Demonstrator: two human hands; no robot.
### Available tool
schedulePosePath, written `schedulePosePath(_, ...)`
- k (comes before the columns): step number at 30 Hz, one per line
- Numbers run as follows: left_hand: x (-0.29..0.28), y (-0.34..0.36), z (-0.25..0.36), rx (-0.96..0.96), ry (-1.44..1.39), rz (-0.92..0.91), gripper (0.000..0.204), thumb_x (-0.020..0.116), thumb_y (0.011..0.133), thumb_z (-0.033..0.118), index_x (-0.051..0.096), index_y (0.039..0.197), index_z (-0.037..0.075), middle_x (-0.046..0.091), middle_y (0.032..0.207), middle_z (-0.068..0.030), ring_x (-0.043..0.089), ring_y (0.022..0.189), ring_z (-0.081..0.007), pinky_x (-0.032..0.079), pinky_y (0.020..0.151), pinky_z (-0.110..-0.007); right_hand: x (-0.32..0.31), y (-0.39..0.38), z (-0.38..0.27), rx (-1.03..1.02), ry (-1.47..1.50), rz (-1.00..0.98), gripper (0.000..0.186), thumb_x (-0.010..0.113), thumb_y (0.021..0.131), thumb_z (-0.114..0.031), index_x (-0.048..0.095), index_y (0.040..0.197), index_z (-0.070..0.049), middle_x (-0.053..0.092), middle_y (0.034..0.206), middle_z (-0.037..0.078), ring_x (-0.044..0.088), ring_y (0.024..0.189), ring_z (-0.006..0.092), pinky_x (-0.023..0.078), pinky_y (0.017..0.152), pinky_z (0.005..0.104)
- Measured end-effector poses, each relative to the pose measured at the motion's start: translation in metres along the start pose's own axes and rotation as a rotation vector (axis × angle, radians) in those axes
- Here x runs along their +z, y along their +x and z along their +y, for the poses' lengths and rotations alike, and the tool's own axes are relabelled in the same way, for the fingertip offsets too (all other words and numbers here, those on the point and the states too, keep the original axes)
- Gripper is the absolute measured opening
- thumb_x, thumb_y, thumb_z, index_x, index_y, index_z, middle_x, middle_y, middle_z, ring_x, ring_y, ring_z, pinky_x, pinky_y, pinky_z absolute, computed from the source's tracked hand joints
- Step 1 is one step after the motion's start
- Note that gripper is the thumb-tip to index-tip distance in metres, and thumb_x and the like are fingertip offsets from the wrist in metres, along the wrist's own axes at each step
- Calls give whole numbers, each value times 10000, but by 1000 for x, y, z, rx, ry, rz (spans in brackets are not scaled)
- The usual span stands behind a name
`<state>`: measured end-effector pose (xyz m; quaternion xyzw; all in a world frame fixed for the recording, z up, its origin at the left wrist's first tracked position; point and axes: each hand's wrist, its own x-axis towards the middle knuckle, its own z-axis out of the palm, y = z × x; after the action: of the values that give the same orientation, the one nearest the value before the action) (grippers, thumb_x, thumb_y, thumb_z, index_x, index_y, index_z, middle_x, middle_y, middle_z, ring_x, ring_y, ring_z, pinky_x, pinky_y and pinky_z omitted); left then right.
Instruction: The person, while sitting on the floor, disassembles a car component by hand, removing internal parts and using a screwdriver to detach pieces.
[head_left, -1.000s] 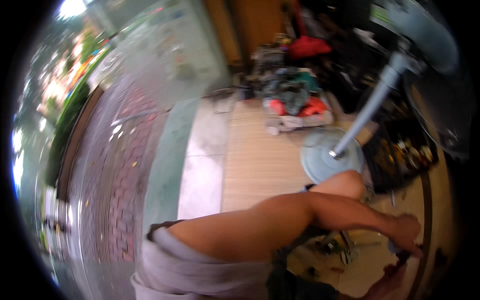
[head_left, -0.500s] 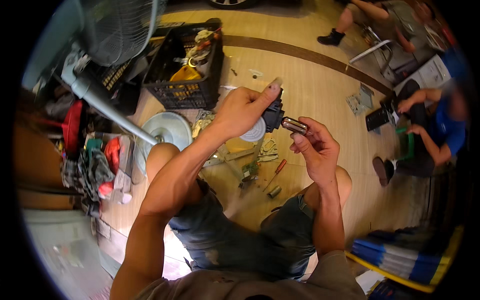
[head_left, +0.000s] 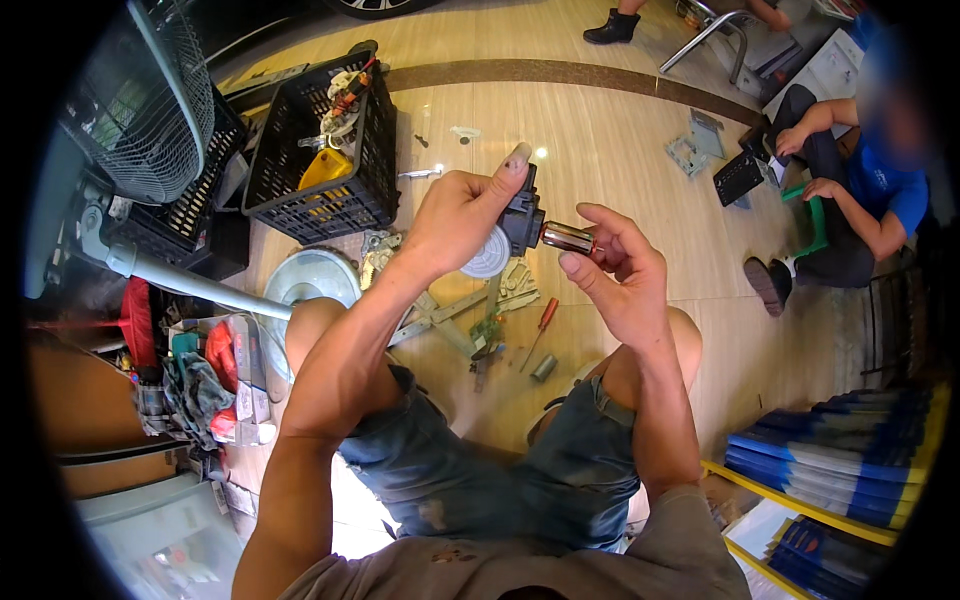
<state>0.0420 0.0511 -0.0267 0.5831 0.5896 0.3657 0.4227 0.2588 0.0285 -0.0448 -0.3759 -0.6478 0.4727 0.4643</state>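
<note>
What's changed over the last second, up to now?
The head view has turned away from the outdoor paving. Over the last half second, the right hand spread its thumb and index finger wider at the silvery cylinder; whether it let go is unclear. The left hand still holds the black part; the screwdriver still lies on the floor.

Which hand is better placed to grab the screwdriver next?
Probably the right hand: it appears nearer the screwdriver, though it is at the cylinder. The left hand appears farther off, holding the black part.
</note>
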Motion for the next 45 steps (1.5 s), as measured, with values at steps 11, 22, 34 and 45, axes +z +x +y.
schedulePosePath(11,-4,-4,-9,57,-21,63,759,449,936,662,688,676,-11,486,527,-4,423,558,-84,377,512,-299,1,2,-2,-18,-112,-57,311,726,873,-93,624,1143,21,698,935,59,624,783,87,516,690,237)
schedulePosePath(22,-13,-14,-2,74,-6,90,753,461,932,660,651,623,0,442,496,9,406,524,-79,350,481,-301,12,0,-6,55,-1,-2,240,729,874,-175,680,1014,13,671,764,44,600,704,86,489,665,247)
schedulePosePath(34,-18,-17,-1,65,9,111,754,470,923,670,602,577,12,406,488,29,379,518,-67,313,467,-299,14,-2,-6,-89,-22,-78,373,702,892,-91,571,1221,25,681,1060,102,615,777,90,528,686,237)
schedulePosePath(45,-17,-13,-5,70,-13,118,776,466,911,690,671,655,-13,465,498,3,419,532,-79,350,483,-291,12,-1,-2,-26,-46,-59,358,702,886,-66,580,1208,30,685,997,82,611,747,88,536,659,236)
